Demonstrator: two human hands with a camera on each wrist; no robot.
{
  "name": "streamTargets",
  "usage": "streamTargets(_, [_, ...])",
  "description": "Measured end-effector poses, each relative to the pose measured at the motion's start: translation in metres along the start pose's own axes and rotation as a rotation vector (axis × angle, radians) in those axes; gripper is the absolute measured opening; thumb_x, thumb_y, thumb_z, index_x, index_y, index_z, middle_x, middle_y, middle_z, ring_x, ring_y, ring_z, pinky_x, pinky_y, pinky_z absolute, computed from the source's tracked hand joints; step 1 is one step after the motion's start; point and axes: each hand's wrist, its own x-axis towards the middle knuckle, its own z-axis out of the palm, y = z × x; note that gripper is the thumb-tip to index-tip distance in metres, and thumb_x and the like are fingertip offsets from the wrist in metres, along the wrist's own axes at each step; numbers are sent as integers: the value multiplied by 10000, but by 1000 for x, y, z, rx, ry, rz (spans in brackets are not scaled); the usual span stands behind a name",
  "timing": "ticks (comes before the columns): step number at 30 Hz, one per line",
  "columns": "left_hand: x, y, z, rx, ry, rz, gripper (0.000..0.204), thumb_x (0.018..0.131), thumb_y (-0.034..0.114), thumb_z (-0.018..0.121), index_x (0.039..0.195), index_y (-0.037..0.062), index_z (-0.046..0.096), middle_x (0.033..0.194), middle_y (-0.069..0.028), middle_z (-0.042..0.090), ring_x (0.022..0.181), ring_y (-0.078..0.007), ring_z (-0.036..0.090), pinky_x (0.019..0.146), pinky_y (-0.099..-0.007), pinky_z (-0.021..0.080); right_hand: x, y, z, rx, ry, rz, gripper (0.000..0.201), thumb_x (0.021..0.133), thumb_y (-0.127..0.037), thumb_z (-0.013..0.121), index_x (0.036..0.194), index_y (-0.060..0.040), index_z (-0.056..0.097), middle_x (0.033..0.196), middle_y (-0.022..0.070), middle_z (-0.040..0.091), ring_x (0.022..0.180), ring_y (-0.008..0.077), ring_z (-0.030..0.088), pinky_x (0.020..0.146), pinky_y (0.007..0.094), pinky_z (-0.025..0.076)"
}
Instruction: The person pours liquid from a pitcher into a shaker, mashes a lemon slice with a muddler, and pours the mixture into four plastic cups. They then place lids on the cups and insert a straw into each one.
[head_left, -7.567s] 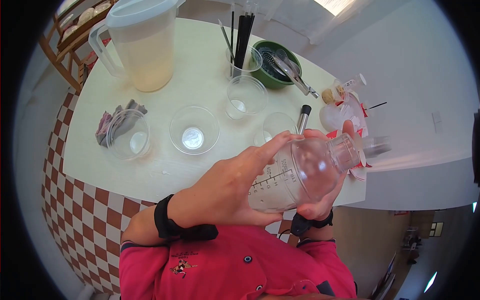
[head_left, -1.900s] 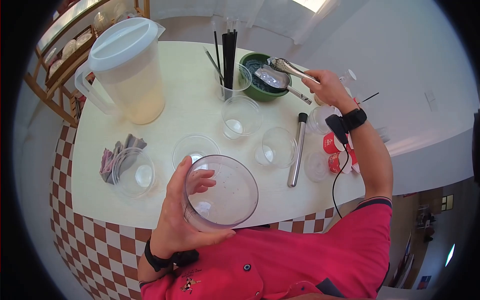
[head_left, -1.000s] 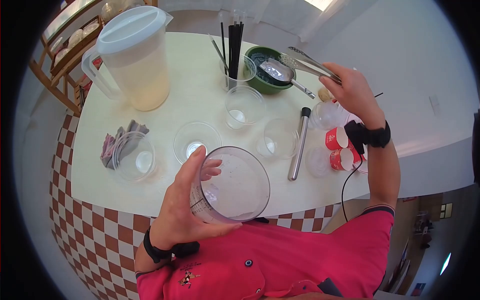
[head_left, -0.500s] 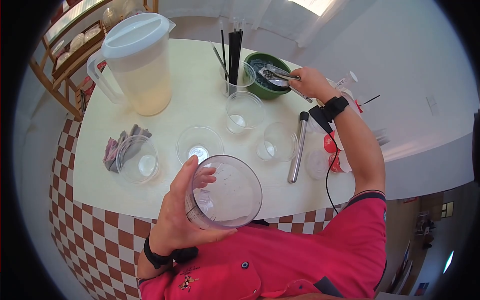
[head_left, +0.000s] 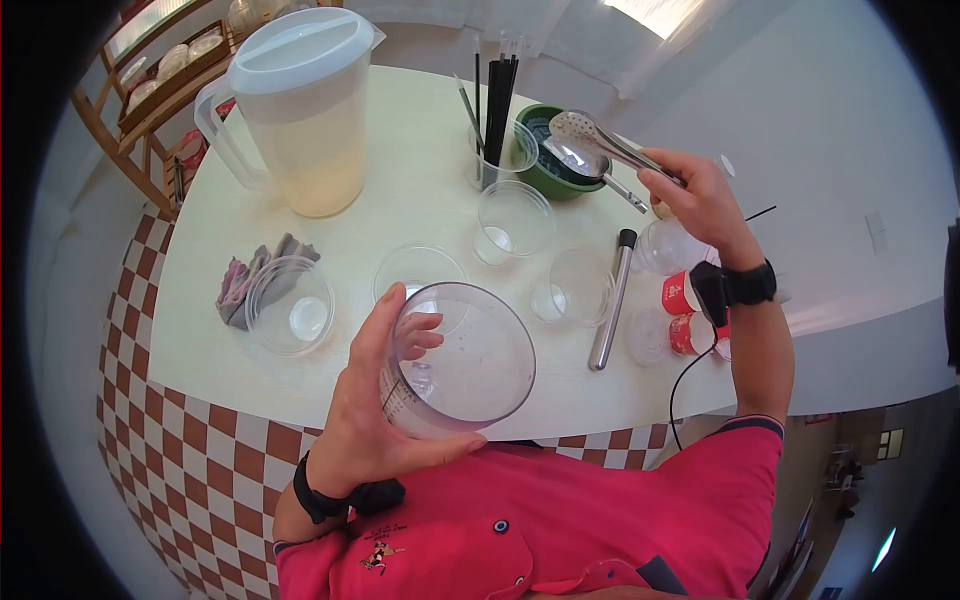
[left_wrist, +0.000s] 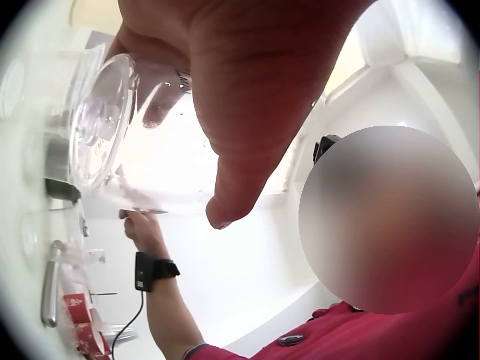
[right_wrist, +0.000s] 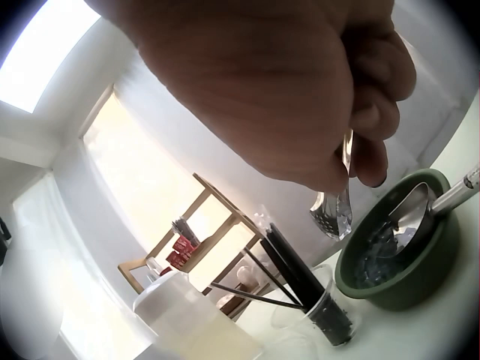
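Pale tabletop [head_left: 420,205]; left fingers [head_left: 376,326] hold clear cylinder [head_left: 475,365], right fingers [head_left: 670,161] metal tongs [head_left: 612,145].

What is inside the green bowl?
A metal scoop, its handle over the rim of the green bowl, and glossy contents I cannot identify; anything under the scoop is covered.

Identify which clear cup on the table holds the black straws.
The clear cup at the back, beside the green bowl; it alone has black straws standing in it.
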Motion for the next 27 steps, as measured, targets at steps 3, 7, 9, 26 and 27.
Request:
streamTargets(3, [4,-3,3,9,17,-22,1305,593,231,986,1580,-3,165,1355,-243,550,1171,-313,623,979,-414,508,-52,-47,-6,199,-52,-77,302,939,-104,643,1212,15,694,754,0,639,704,49,552,637,239,455])
streamTargets(7, [8,-5,11,-26,-7,-33,1308,586,230,986,1577,-9,167,1356,-232,542,1170,-304,617,974,-416,510,-100,-93,-12,-11,-260,-345,306,903,-99,698,1204,-46,689,811,48,698,691,172,652,567,288,466])
streamTargets(9, [7,-8,18,-65,-26,-15,1312,577,226,988,1574,-14,170,1349,-221,542,1166,-297,616,975,-416,509,-112,-96,-8,-94,-341,-351,327,906,-158,705,1222,-81,668,853,67,701,718,237,671,547,335,469])
streamTargets(26, [5,11,29,10,-10,-242,1373,582,412,937,1601,27,100,1315,-138,527,1127,-266,586,968,-409,465,-45,183,-103,-555,105,409,322,904,-311,652,1041,-31,730,801,142,717,730,283,678,717,412,528])
streamTargets(27, [6,12,30,26,-11,-241,1374,585,424,934,1603,31,98,1315,-137,527,1130,-265,586,970,-409,464,-39,195,-104,-514,36,469,330,910,-307,648,1069,-28,726,792,134,720,708,267,672,705,404,527])
